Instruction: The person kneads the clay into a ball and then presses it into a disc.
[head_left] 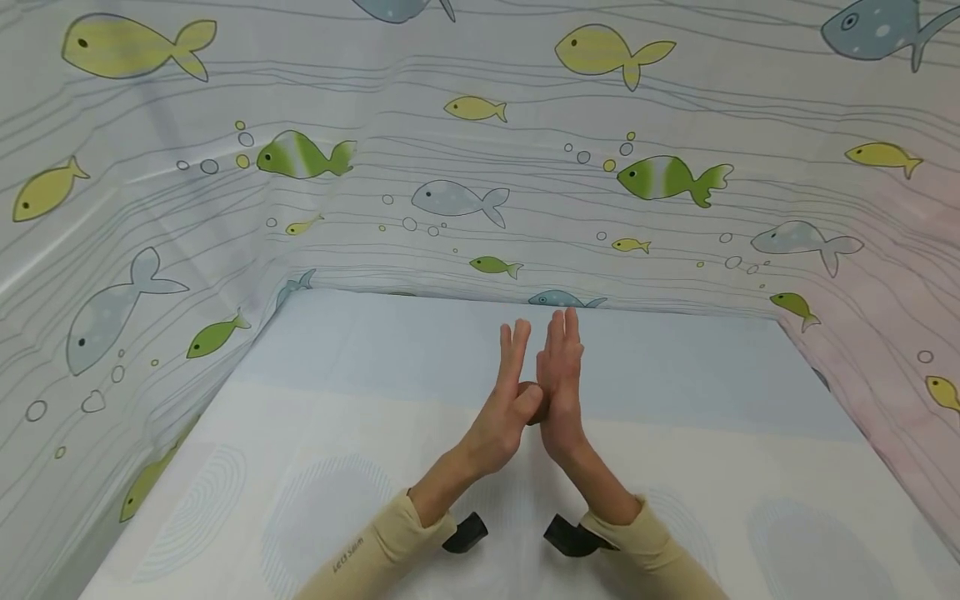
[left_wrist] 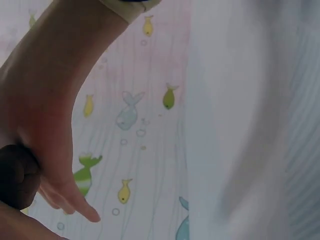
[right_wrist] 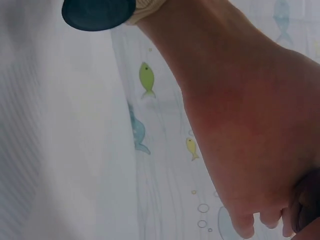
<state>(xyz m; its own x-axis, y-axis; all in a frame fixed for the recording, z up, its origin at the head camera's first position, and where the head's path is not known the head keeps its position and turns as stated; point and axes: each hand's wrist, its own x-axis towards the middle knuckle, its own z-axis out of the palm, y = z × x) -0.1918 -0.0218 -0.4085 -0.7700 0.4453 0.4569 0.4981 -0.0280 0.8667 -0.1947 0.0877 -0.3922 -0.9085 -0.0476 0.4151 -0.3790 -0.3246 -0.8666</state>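
Sleeves (head_left: 375, 554) of beige cloth come in nearest to me, one at left and one at right, each with a black wrist piece (head_left: 465, 533) beside its cuff. Beyond them, over the middle of the tabletop (head_left: 375, 350), my two hands meet. My left hand (head_left: 491, 425) has its thumb bent against a dark brown lump (head_left: 542, 408), pinching it, while two other fingers reach out straight toward the far side; where the index tip sits I cannot tell. My right hand (head_left: 561, 392) lies flat against the lump's right side, fingers straight and close together. So the lump is between my palms, partly hidden behind my left thumb.

It looks rounded and small enough to be light; I'd judge it easy to roll or slip if gripped off-centre, so I'd take it round its widest part, thumb opposite fingertips. Whether it is soft or stiff I can't tell, so I'd squeeze gently at first.

Farther off, a pale blue band crosses the tabletop, and past its far edge hangs a fish-printed sheet (head_left: 420, 150).
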